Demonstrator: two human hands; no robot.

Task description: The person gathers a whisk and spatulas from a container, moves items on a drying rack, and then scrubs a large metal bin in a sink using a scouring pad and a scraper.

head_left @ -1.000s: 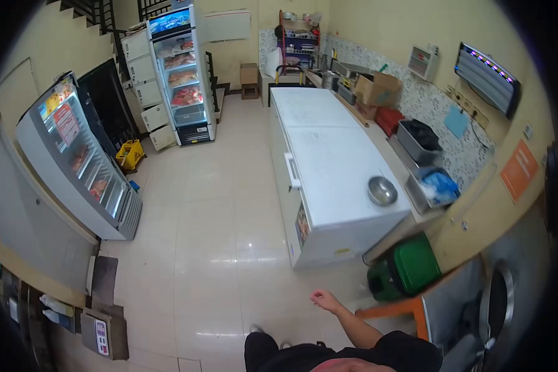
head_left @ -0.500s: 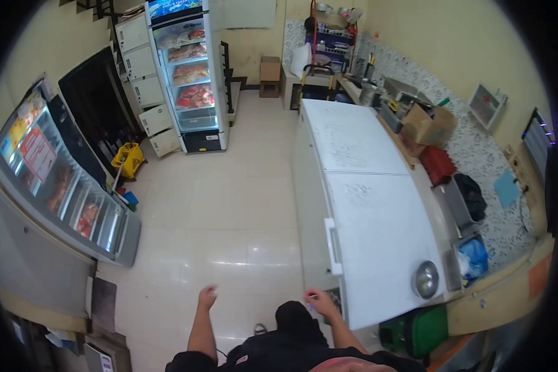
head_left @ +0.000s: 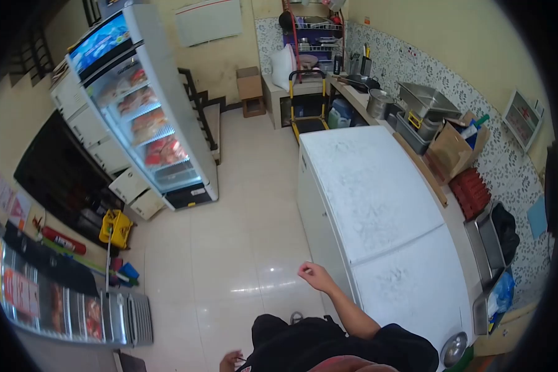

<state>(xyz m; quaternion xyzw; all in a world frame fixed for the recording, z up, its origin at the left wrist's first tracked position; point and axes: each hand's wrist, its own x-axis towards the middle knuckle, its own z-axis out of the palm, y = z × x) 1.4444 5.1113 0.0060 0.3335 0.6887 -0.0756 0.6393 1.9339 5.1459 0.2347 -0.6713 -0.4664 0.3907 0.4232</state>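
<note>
My right hand point(head_left: 315, 276) is held forward over the floor beside a white chest freezer point(head_left: 366, 192), its fingers curled in. I cannot tell what, if anything, is inside them. Low at the bottom edge is my left hand point(head_left: 231, 359), partly cut off by the frame and close to my dark clothing, with a thin dark line next to it. A metal bowl point(head_left: 454, 348) rests on the near right corner of the freezer top.
A lit display fridge point(head_left: 149, 118) with packed meat stands ahead on the left, a second display fridge point(head_left: 56, 304) nearer. A yellow mop bucket point(head_left: 115, 228) is by the wall. Beyond the freezer are a folding trolley point(head_left: 308, 99) and a counter with metal pans point(head_left: 428, 102).
My view has moved forward and turned, so the freezer and upright fridge appear closer. My right hand has come forward; my left hand has dropped back to the bottom edge.
</note>
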